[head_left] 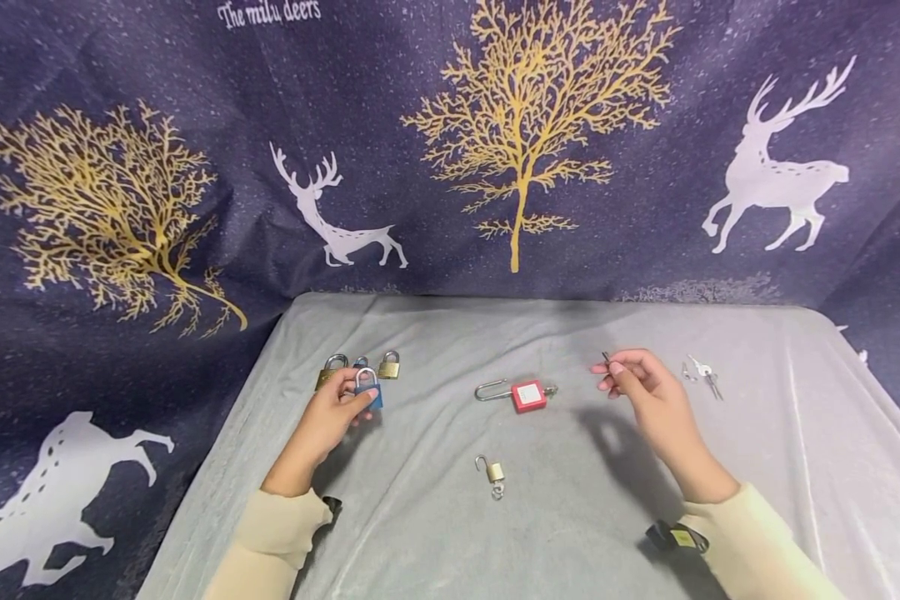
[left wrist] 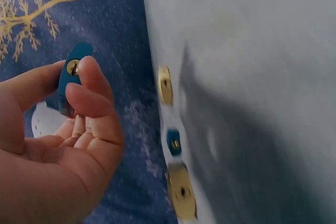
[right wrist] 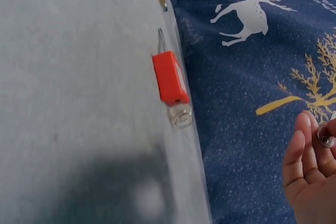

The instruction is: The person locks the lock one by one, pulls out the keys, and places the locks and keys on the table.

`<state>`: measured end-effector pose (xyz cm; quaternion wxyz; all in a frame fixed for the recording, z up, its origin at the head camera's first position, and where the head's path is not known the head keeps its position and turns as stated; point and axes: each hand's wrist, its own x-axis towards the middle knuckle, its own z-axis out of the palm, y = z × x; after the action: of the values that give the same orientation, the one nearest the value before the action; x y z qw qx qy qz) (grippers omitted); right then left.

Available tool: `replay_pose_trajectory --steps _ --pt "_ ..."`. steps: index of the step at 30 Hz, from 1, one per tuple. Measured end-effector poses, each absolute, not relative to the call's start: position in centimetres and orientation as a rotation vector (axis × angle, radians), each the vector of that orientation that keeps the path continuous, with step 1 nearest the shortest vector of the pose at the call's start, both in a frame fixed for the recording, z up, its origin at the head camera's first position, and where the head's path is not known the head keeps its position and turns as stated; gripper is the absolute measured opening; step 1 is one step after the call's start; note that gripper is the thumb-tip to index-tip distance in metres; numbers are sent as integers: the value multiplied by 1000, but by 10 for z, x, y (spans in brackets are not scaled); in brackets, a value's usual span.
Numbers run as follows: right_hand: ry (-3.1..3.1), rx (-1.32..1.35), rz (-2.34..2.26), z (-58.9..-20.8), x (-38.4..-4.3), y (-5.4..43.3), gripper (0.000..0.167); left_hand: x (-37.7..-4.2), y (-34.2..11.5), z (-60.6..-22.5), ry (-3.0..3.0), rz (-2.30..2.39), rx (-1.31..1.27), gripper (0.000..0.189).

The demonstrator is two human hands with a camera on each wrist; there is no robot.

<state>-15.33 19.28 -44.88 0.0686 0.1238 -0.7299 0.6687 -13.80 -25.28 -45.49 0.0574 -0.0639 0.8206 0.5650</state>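
My left hand (head_left: 337, 408) pinches a blue padlock (head_left: 375, 397) between thumb and fingers, its shackle upward and closed. In the left wrist view the keyhole on the padlock's underside (left wrist: 73, 67) shows. My right hand (head_left: 648, 400) is raised above the cloth and pinches a small key ring (right wrist: 325, 137); a thin dark piece sticks up from the fingertips, too small to make out fully. Between the hands lies a red padlock (head_left: 528, 397) with its long shackle swung open and metal rings at its base. Nearer me is a small brass padlock (head_left: 495, 472), shackle open, a ring at its keyhole end.
Behind my left hand stand a large brass padlock (head_left: 335, 363), a small blue padlock (head_left: 361, 362) and a brass padlock (head_left: 389, 367). Loose keys (head_left: 707, 375) lie right of my right hand. A grey cloth (head_left: 420, 533) covers the table; a dark printed curtain (head_left: 450, 242) hangs behind.
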Motion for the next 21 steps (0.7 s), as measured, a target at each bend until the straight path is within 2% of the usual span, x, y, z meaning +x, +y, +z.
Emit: replay_pose_trajectory --steps 8,16,21 --pt "-2331 245 1800 -452 -152 206 19 -126 -279 -462 2560 1586 -315 31" --pt "-2480 137 1581 -457 -151 222 19 -119 -294 -470 2723 1270 -336 21" --pt "-2485 123 1551 -459 -154 231 21 -117 -300 -470 2737 1199 -354 23"
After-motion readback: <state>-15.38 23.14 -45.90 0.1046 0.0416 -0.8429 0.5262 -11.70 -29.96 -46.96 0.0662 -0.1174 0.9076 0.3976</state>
